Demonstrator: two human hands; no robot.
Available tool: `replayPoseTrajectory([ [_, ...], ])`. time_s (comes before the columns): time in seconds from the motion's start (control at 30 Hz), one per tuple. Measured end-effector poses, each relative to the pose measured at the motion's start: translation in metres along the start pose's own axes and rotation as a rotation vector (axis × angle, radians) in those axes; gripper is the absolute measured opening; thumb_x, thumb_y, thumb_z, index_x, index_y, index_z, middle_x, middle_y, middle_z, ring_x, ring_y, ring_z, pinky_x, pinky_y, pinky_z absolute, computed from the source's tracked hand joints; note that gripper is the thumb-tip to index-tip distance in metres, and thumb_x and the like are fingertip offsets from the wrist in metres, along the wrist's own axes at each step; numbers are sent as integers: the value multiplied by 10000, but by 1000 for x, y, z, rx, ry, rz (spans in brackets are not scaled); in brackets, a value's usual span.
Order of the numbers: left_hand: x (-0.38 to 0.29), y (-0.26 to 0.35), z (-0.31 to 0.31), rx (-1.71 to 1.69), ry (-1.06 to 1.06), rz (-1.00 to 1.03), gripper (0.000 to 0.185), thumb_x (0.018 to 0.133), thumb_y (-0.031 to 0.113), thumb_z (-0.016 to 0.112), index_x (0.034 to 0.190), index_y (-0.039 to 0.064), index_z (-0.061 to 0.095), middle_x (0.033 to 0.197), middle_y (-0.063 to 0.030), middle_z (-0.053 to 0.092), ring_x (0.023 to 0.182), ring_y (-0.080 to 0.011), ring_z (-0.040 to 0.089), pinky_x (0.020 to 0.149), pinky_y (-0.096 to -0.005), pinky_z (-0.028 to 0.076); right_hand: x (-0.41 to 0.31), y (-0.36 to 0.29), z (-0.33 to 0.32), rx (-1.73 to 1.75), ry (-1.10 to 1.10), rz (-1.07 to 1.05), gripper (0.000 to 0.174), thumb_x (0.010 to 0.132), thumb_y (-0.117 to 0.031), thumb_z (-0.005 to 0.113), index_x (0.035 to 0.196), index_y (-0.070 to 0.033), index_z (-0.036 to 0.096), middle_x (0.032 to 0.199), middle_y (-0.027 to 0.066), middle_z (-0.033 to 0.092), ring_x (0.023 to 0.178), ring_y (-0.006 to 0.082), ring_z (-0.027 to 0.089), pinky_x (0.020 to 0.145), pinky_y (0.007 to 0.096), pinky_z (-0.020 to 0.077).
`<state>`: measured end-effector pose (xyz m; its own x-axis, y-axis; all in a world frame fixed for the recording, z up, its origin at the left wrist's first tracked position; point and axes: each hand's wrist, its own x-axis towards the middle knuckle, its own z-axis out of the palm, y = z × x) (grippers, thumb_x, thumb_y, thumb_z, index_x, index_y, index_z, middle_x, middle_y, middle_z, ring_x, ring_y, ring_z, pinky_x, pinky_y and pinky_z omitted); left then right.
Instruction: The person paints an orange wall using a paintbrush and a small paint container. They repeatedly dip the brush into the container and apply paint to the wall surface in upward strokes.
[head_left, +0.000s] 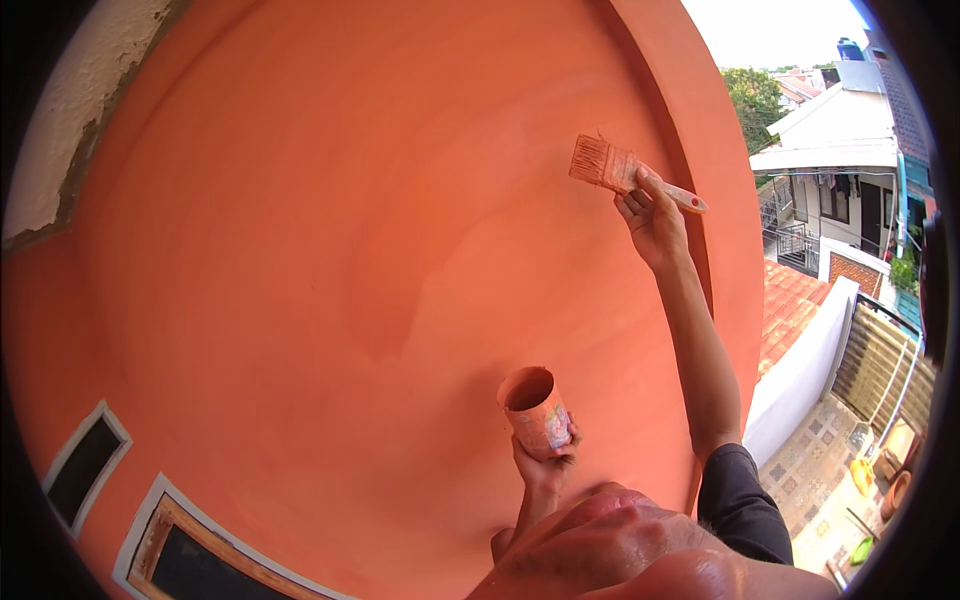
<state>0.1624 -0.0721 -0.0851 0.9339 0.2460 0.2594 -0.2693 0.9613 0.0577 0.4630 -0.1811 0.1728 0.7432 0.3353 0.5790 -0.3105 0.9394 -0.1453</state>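
My right hand (654, 217) grips a flat paintbrush (611, 165) by its handle, up near the right side of the orange wall (300, 225). Orange paint coats the bristles and ferrule, and the bristles point left. Whether they touch the wall cannot be told. Lower down, my left hand (547, 457) is wrapped around a cylindrical paint container (534, 420), held tilted with its mouth upward. Its sides are smeared with orange, and part of a printed label shows. Inside, the walls look orange; the paint level is unclear. A darker orange patch (386, 315) marks the wall left of the container.
A raised orange wall edge (712, 150) runs down the right. At lower left are a wood-framed window (225, 555) and a smaller dark opening (86, 469). Far below on the right lies a tiled yard (806, 450) with a white boundary wall (802, 367).
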Motion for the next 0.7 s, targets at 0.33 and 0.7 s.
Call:
replayPoseTrajectory([
  [0.33,-5,1,14,19,24,-46,691,886,507,690,1362,31,539,1349,-229,552,1163,-351,582,662,-332,578,-3,-1,16,-179,-35,-53,281,995,-194,697,1236,-57,653,1056,29,696,905,129,661,834,299,573],
  [0.7,-6,-3,6,18,3,-27,659,917,484,675,1357,19,518,1362,-220,528,1162,-320,565,672,-313,573,7,0,13,-506,100,-128,395,945,-279,757,1259,-56,670,1034,-3,696,894,81,635,787,257,495],
])
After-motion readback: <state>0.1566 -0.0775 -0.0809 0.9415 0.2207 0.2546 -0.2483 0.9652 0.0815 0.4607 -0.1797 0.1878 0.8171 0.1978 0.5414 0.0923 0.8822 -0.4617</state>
